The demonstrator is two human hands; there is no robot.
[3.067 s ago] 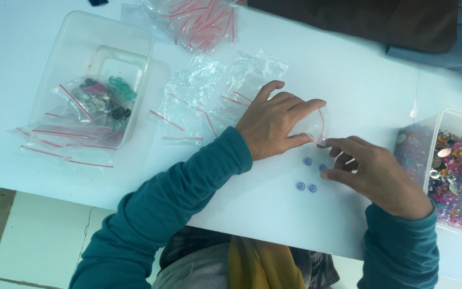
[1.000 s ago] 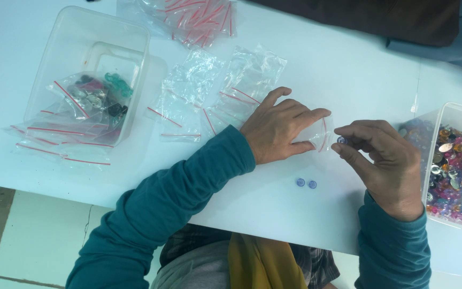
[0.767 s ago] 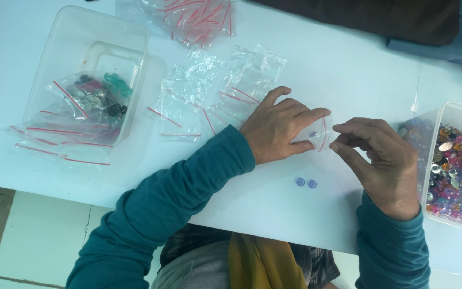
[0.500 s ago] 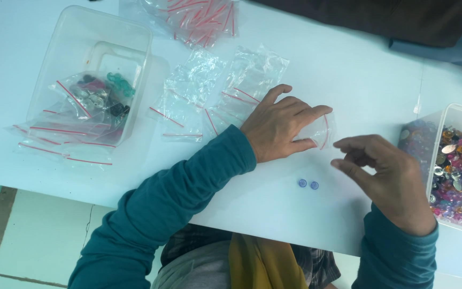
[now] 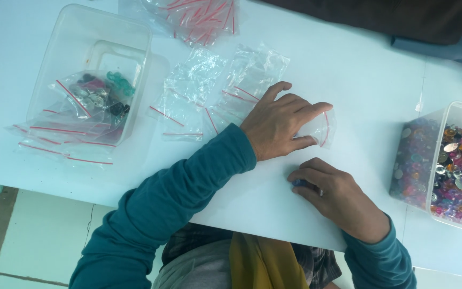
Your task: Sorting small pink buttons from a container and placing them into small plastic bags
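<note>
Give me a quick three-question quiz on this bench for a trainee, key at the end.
1. True or false: the left hand rests flat on a small clear zip bag with a red strip.
2. What does the clear tub at the right edge hold? A) coloured beads B) screws C) coins
3. Fill in: the right hand has its fingertips down on the white ____, over a small blue bead.

Key: 1 true; 2 A; 3 table.
</note>
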